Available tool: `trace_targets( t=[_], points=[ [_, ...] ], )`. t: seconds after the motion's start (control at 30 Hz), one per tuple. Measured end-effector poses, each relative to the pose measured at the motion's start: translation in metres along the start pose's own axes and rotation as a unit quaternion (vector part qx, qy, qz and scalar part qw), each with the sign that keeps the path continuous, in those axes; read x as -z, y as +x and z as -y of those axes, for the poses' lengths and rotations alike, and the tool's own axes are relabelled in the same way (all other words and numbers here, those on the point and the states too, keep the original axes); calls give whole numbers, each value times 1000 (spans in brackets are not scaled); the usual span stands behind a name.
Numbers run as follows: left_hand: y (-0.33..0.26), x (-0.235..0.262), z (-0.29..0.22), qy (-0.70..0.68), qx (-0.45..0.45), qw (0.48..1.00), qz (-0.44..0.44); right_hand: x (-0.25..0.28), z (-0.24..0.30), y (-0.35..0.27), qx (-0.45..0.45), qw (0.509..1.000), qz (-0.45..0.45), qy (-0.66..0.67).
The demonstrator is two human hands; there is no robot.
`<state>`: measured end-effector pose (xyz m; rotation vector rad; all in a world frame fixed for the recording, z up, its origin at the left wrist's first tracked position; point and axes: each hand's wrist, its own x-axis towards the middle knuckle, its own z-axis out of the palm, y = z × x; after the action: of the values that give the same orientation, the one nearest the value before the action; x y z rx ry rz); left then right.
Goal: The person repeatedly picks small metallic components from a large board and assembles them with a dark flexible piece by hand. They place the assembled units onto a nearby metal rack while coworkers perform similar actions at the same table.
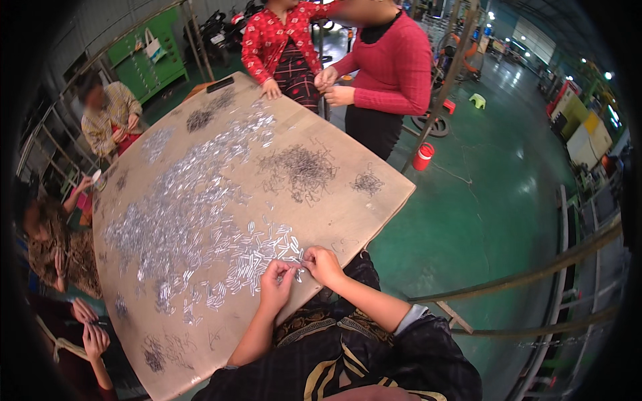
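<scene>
My left hand and my right hand meet at the near edge of a large brown table, fingertips pinched together on a small silver metal piece. A wide spread of the same shiny silver pieces covers the table's middle and left. A tangle of thin dark wire springs lies beyond my hands, with a smaller clump to its right.
Two people in red tops stand at the far end of the table. Other people sit along its left side. A red bucket stands on the green floor, and metal rails run at my right.
</scene>
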<state>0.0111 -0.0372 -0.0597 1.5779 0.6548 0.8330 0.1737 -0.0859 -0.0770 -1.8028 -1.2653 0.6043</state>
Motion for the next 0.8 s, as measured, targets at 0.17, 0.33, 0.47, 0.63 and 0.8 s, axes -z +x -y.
trace_targets(
  t=[0.17, 0.33, 0.47, 0.63, 0.8],
  points=[
    [5, -16, -16, 90, -17, 996, 12, 17, 10, -2, -100, 961, 4, 258],
    [12, -27, -20, 176, -59, 982, 14, 41, 34, -17, -54, 983, -18, 173],
    [16, -32, -17, 171, -48, 984, 29, 48, 36, -24, -54, 983, -34, 171],
    [16, -35, -17, 195, -28, 979, 55, 51, 29, -28, -34, 984, -57, 167],
    [16, -34, -23, 186, -39, 979, 76, 51, 27, -27, -31, 985, -58, 161]
  ],
)
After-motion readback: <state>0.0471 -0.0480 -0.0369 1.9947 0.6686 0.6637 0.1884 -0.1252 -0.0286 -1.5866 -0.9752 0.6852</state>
